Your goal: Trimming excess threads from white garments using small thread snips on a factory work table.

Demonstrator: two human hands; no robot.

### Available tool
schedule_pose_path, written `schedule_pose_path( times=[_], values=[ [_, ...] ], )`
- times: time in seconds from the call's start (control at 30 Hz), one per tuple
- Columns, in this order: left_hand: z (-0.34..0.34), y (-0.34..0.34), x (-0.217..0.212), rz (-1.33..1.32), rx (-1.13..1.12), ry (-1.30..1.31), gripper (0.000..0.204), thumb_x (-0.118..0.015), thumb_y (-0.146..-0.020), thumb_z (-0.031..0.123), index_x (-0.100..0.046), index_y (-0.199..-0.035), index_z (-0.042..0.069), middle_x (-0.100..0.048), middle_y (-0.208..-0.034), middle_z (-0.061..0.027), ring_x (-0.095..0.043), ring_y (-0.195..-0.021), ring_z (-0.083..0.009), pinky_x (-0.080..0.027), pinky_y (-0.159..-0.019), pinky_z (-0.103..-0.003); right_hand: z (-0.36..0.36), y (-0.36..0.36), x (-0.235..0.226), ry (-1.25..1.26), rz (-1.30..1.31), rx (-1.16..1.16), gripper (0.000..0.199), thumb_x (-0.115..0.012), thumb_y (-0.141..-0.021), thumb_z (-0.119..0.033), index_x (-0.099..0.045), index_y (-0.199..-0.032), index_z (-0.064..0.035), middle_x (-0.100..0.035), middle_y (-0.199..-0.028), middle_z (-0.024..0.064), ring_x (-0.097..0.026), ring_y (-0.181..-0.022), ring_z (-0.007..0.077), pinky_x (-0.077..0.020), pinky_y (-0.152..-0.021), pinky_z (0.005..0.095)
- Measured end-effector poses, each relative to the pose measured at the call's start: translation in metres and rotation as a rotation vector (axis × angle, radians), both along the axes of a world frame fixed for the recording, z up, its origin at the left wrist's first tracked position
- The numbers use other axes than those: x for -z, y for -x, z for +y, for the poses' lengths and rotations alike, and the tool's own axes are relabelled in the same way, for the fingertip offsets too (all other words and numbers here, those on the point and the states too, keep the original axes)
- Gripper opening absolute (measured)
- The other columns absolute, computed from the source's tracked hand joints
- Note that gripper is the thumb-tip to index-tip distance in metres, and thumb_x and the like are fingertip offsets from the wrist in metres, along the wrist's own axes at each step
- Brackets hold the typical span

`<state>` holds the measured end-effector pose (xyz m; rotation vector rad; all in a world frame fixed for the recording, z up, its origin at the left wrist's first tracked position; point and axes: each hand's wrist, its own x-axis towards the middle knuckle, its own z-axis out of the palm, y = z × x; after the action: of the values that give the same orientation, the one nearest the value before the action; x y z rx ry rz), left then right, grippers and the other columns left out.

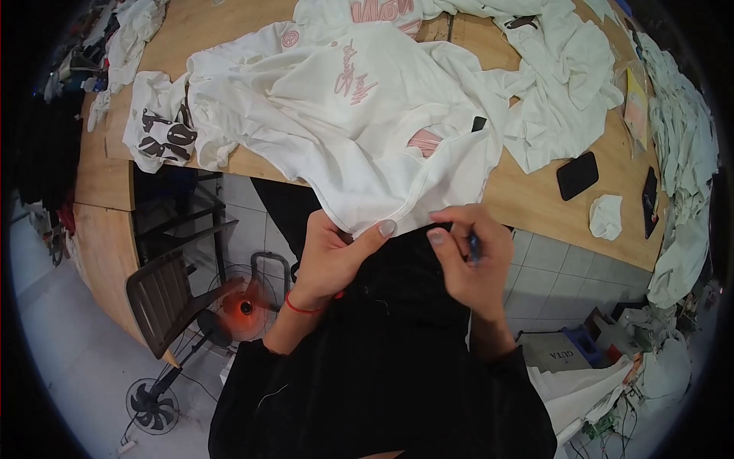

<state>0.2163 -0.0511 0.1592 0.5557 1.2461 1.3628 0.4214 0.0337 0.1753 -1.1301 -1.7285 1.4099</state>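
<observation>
White garment [306, 115], pink lettering uppermost, was spread on the wooden table [527, 203], its near part drawn over the front edge. The garment's edge was pinched between thumb and fingers of the left hand [334, 249]. A small blue tool [474, 246] (mostly hidden) was held in the curled fingers of the right hand [478, 268]; contact between right fingertips and cloth could not be determined. A black phone [577, 175] was noted to the right.

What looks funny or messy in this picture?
A thin white strand, maybe loose thread, lies on the person's black clothes, where it stands out. The white garment is rumpled too, but the left hand holds its edge.
</observation>
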Motion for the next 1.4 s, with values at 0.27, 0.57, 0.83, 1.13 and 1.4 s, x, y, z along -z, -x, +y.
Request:
schedule_pose_path(
  times=[0.27, 0.57, 0.83, 1.13, 1.4],
  values=[
    [0.004, -0.007, -0.006, 0.227, 0.024, -0.080, 0.022, -0.075, -0.097, 0.000, -0.076, -0.119, -0.004, -0.080, -0.112, -0.0074, -0.072, -0.103, -0.0114, -0.055, -0.089, -0.028, -0.008, 0.037, 0.019, -0.763, -0.064, 0.099, 0.026, -0.083, -0.081, 0.007, -0.078, -0.106, 0.0007, -0.065, -0.090, 0.0098, -0.058, -0.067, 0.0207, -0.0458, -0.059, 0.0319],
    [0.006, 0.001, 0.006, 0.187, 0.010, -0.024, 0.019, -0.075, -0.094, -0.002, -0.078, -0.113, -0.003, -0.081, -0.106, -0.0052, -0.072, -0.097, -0.0097, -0.055, -0.085, -0.026, -0.009, 0.042, 0.020, -0.390, 0.079, -0.028, 0.007, -0.059, -0.095, 0.007, -0.057, -0.098, 0.0005, -0.056, -0.093, 0.0133, -0.052, -0.075, 0.0207, -0.0429, -0.066, 0.0286],
    [0.012, 0.006, 0.018, 0.032, -0.117, 0.062, 0.022, -0.075, -0.096, -0.002, -0.076, -0.117, -0.006, -0.079, -0.106, -0.0056, -0.070, -0.094, -0.0085, -0.055, -0.083, -0.025, -0.017, 0.020, 0.020, 0.011, 0.320, -0.058, 0.008, -0.057, -0.101, 0.005, -0.056, -0.096, -0.0005, -0.055, -0.091, 0.0045, -0.046, -0.072, 0.0092, -0.0370, -0.065, 0.0243],
    [0.007, 0.003, 0.010, -0.016, -0.072, -0.031, 0.025, -0.079, -0.097, 0.001, -0.075, -0.122, -0.004, -0.078, -0.113, -0.0063, -0.070, -0.101, -0.0102, -0.054, -0.090, -0.027, -0.003, 0.014, 0.007, 0.152, 0.074, 0.064, 0.029, -0.071, -0.096, 0.005, -0.065, -0.123, -0.0012, -0.054, -0.088, -0.0020, -0.041, -0.071, 0.0019, -0.0329, -0.065, 0.0207],
    [0.008, 0.000, 0.004, -0.028, -0.093, -0.071, 0.025, -0.079, -0.097, 0.001, -0.076, -0.121, -0.004, -0.079, -0.112, -0.0061, -0.070, -0.099, -0.0100, -0.055, -0.087, -0.026, -0.015, 0.018, 0.003, -0.092, -0.012, 0.023, 0.043, -0.088, -0.086, -0.005, -0.067, -0.124, -0.0044, -0.062, -0.086, 0.0037, -0.058, -0.070, 0.0146, -0.0458, -0.062, 0.0251]
  ],
)
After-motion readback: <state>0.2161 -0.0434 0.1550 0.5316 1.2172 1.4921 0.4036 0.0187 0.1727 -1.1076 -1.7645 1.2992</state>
